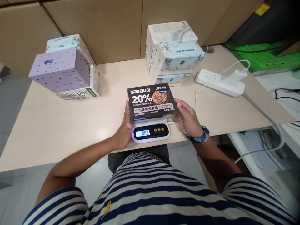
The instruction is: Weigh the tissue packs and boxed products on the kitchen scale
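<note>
While the display of the small white electronic scale with a black front panel reads 0.00, I have the flat, near-black printed box with white lettering held above its rear part. My left hand grips the box's left edge, and my right hand, below a blue patterned wristband, pinches its right near corner; some fingertips are hidden beneath. I judge this step to be a two-handed hold over the weighing platform. The box hides that platform, so I cannot tell from my end whether the two touch. From here, I'd say any move calls for level, even support and fingers kept off the scale.

A thin white cable lies just beyond my right hand and might snag it. Farther right sits a long white power strip with a thick grey cord. On the pale wooden table, a spotted lavender carton tops the left stack; blue-and-white tissue packs stand behind. Both groups sit well apart from my hands, with brown cardboard boxes walling the back.
</note>
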Motion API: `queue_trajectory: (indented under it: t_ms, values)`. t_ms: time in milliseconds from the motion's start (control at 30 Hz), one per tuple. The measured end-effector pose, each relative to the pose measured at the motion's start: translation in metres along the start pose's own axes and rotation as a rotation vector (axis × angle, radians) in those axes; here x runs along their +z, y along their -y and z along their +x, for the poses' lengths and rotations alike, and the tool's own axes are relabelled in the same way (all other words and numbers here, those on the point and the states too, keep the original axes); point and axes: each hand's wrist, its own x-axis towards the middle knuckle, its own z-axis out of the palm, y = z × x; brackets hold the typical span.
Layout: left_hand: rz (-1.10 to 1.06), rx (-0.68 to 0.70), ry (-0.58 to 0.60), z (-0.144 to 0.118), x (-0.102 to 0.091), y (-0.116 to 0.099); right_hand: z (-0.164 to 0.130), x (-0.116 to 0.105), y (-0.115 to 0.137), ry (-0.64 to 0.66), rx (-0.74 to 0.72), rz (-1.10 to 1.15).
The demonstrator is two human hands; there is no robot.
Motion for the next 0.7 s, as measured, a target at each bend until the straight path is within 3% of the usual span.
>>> queue_trajectory:
  t_ms: [133, 367, 700]
  values:
    - [-0.002, 0.007, -0.017, -0.002, 0.004, -0.001, 0.006, 0.004, 0.001, 0.036, -0.003, 0.013]
    - [-0.087, -0.011, -0.035, -0.003, 0.003, 0.0, 0.011, 0.003, -0.006, -0.043, 0.074, -0.026]
    - [-0.144, -0.083, -0.016, 0.006, -0.003, -0.012, 0.007, 0.002, -0.009, -0.094, 0.023, -0.14]
